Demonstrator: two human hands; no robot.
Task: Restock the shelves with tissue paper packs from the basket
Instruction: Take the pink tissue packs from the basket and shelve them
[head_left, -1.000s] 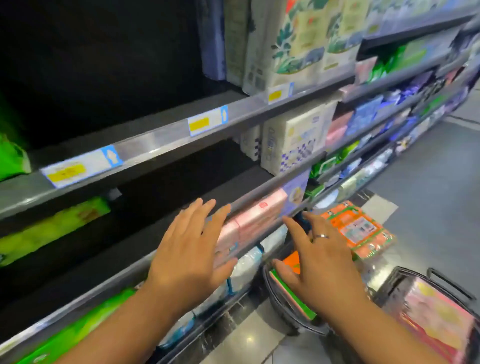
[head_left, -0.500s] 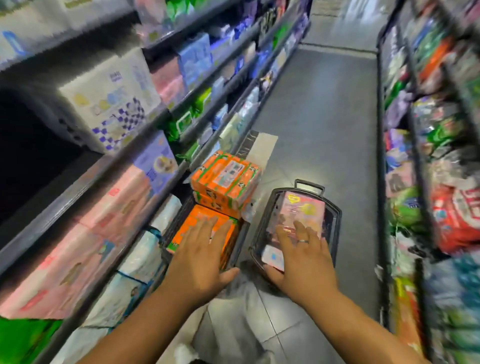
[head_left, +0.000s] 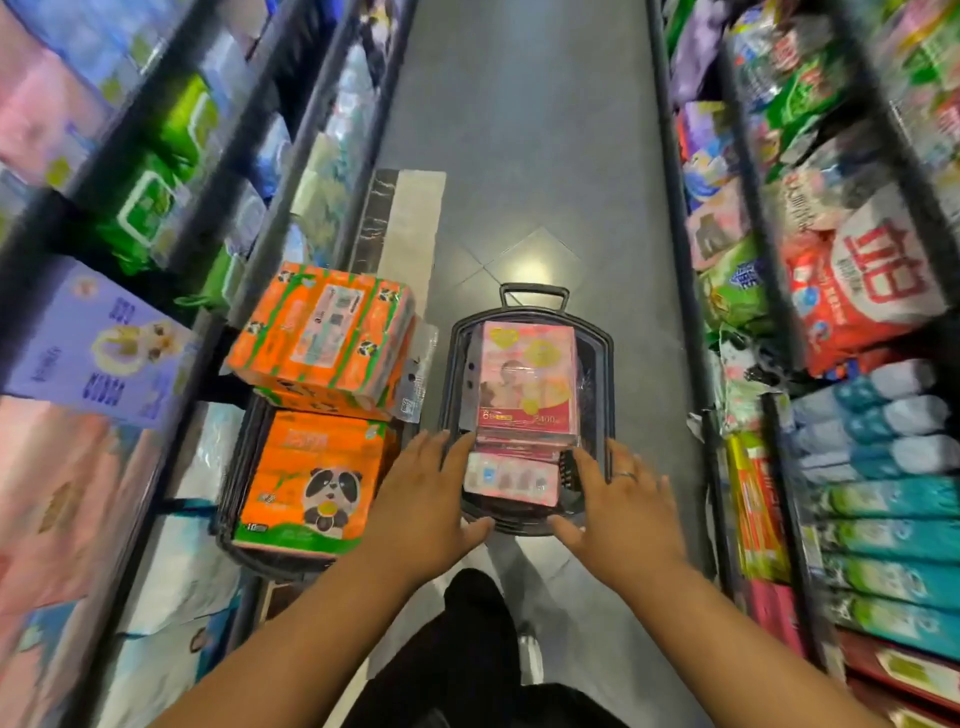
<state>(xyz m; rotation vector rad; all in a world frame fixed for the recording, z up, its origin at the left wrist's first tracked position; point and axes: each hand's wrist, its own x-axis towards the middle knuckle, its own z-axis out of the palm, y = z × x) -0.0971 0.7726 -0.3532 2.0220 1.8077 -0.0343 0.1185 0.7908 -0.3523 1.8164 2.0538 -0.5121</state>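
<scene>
A dark basket (head_left: 602, 364) stands on the aisle floor and holds a pink tissue paper pack (head_left: 527, 379) with a smaller pink pack (head_left: 511, 478) at its near end. My left hand (head_left: 423, 501) reaches over the basket's near left rim with straight, spread fingers beside the packs. My right hand (head_left: 621, 501), a ring on one finger, reaches over the near right rim the same way. Neither hand holds a pack. A second basket (head_left: 228, 499) to the left carries orange panda tissue packs (head_left: 311, 478), with another orange pack (head_left: 324, 332) stacked on top.
Stocked shelves line both sides: pink and purple packs on the left shelf (head_left: 98, 364), bags and rolls on the right shelf (head_left: 862, 322). The grey aisle floor (head_left: 524, 156) runs ahead between them. My dark trousers and a shoe (head_left: 530, 660) show below.
My view has swung from the left shelf down to the aisle and baskets. Both hands left the shelf edge and orange packs and now flank the pink packs in the right basket.
</scene>
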